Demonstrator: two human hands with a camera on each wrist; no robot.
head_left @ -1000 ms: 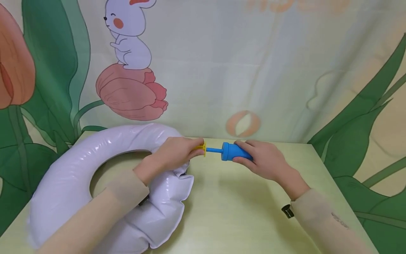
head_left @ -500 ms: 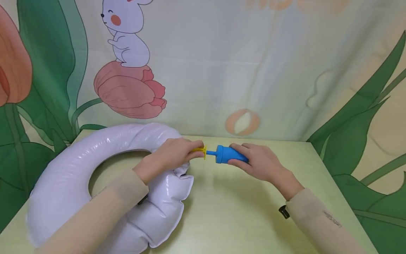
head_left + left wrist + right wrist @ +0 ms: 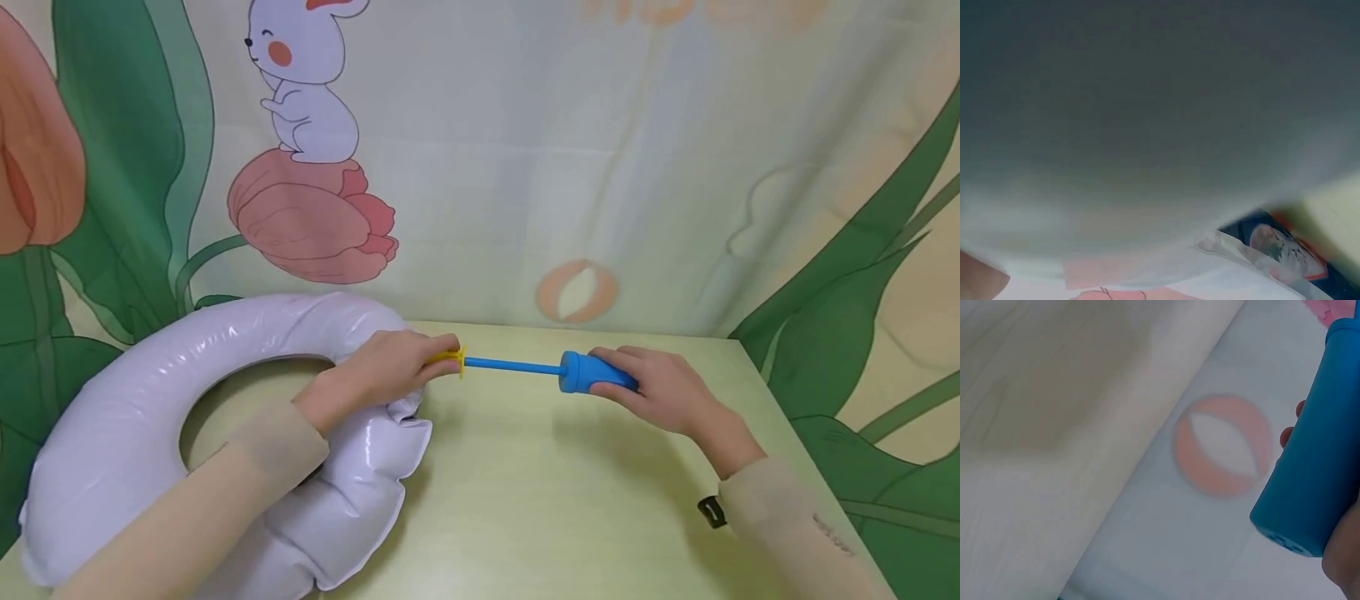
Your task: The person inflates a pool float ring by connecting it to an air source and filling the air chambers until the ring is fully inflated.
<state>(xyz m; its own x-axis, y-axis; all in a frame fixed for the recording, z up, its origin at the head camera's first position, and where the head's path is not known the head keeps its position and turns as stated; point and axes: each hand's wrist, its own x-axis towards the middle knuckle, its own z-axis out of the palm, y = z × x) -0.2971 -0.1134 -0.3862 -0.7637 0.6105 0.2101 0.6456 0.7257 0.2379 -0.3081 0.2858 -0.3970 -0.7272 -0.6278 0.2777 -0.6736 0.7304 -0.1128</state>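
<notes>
A blue hand pump (image 3: pixel 579 372) is held level above the table between both hands. My left hand (image 3: pixel 384 364) grips its yellow handle (image 3: pixel 450 358), and my right hand (image 3: pixel 663 385) is wrapped round the blue barrel. Between them the thin blue rod (image 3: pixel 513 365) shows, drawn far out. In the right wrist view the pump barrel (image 3: pixel 1313 450) slants across the right side, its end with small holes facing down. A white inflatable swim ring (image 3: pixel 112 433) lies at the left under my left forearm, its right side creased and soft. A blurred grey surface fills most of the left wrist view.
The pale yellow-green table (image 3: pixel 510 517) reaches back to a printed curtain (image 3: pixel 480 167) with a rabbit, tulips and leaves. A dark blue printed patch (image 3: pixel 1291 250) appears at the left wrist view's lower right.
The rod first slid inward as my right hand moved left, then came out much further as the hands drew apart. The swim ring sits slightly further left in view.
</notes>
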